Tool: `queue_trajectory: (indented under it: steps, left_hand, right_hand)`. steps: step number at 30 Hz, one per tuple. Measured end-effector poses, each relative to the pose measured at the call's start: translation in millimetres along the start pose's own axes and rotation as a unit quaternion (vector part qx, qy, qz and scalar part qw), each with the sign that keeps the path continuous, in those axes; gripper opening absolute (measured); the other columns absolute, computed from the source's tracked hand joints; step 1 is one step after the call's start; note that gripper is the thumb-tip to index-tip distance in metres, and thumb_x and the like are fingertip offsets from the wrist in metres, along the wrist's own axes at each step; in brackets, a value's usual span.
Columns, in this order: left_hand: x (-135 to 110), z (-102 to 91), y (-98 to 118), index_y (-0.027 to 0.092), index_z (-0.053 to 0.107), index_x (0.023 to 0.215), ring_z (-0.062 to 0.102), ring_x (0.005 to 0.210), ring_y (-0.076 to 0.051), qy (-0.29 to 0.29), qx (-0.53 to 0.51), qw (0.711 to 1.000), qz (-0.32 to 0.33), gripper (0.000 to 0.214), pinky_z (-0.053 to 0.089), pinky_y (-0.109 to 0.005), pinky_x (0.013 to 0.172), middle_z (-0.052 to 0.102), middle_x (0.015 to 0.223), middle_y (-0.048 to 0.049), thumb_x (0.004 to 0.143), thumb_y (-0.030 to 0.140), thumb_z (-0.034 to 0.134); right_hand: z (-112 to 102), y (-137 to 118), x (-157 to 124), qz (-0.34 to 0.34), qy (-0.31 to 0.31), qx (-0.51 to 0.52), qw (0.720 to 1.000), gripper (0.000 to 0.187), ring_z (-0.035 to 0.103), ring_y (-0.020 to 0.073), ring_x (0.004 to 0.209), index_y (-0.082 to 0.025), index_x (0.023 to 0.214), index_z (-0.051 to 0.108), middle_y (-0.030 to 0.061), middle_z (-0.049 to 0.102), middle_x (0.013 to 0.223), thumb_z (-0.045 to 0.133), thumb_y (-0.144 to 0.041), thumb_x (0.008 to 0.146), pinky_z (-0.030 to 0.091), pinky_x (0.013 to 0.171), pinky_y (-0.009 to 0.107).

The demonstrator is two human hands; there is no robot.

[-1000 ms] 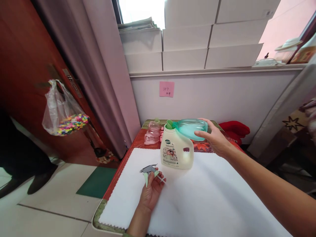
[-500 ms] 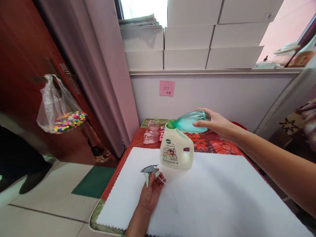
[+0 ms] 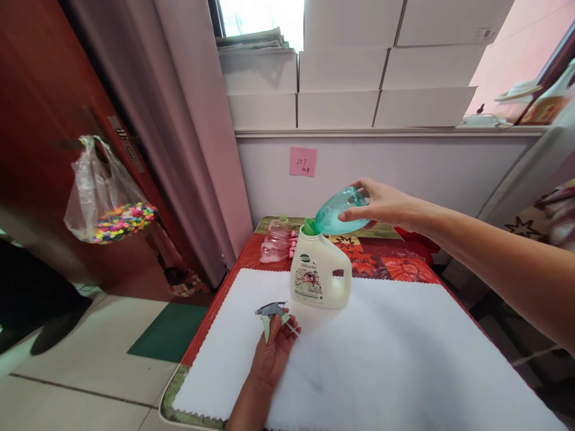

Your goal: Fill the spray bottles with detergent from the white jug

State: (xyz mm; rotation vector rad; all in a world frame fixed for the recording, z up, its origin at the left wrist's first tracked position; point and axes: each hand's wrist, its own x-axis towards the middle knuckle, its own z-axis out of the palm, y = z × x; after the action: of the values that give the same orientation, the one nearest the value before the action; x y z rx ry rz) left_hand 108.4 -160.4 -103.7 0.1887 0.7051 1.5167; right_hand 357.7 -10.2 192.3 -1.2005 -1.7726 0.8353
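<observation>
My right hand (image 3: 381, 202) grips a translucent teal bottle (image 3: 336, 212), tipped neck-down so its mouth meets the green opening of a cream detergent jug (image 3: 320, 273). The jug stands upright on a white cloth (image 3: 386, 359) that covers the table. My left hand (image 3: 272, 353) rests on the cloth near the front left, fingers closed round a grey and pale green spray trigger head (image 3: 272, 313) with its thin tube sticking out to the right.
Clear pink bottles (image 3: 275, 241) lie behind the jug at the table's back left. The red patterned tabletop (image 3: 386, 260) shows beyond the cloth. White boxes (image 3: 359, 72) stack on the sill. A bag of coloured beads (image 3: 112, 206) hangs from the door handle at left.
My right hand has raised the base of the teal bottle, tilting it more steeply into the jug's opening. My left hand and the trigger head have stayed put.
</observation>
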Motion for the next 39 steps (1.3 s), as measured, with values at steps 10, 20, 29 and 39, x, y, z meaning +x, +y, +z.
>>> queue_trajectory:
  steps: [10,20,29,39]
  left_hand:
    - [3.4,-5.3,-0.4,0.014,0.073,0.101,0.069,0.081,-0.019,-0.012,0.004,1.0,-0.002,0.032,0.058,-0.037,0.083,0.072,0.089,-0.0102,0.075,0.03,0.084]
    - [5.1,-6.6,-1.1,0.014,0.074,0.1,0.068,0.082,-0.019,-0.018,0.002,1.0,-0.004,0.031,0.058,-0.037,0.083,0.072,0.089,-0.0097,0.075,0.029,0.083]
    - [5.5,-7.9,-0.8,0.013,0.074,0.099,0.069,0.082,-0.019,-0.019,0.002,1.0,-0.007,0.03,0.058,-0.038,0.083,0.072,0.09,-0.0094,0.075,0.028,0.083]
    - [4.0,-6.4,-0.8,0.013,0.075,0.098,0.069,0.081,-0.019,-0.015,0.003,1.0,-0.006,0.03,0.058,-0.037,0.081,0.072,0.09,-0.0098,0.075,0.03,0.084]
  right_hand:
    - [1.7,-44.9,3.7,0.011,-0.096,-0.181,0.979,0.079,0.069,0.0247,0.087,-0.023,0.133,0.059,0.0134,0.064,0.128,0.088,-0.043,0.062,0.061,0.058,0.032]
    - [8.0,-68.0,23.6,-0.008,-0.123,-0.277,0.953,0.077,0.069,0.0288,0.095,-0.023,0.132,0.059,0.0131,0.067,0.123,0.087,-0.046,0.065,0.061,0.063,0.034]
    - [19.1,-85.0,39.6,-0.021,-0.148,-0.306,0.94,0.066,0.069,0.0284,0.102,-0.025,0.13,0.062,0.0109,0.069,0.121,0.086,-0.042,0.07,0.06,0.072,0.033]
    - [25.1,-94.4,47.9,-0.045,-0.16,-0.327,0.93,0.076,0.07,0.029,0.102,-0.028,0.134,0.063,0.0087,0.071,0.12,0.089,-0.047,0.065,0.06,0.074,0.034]
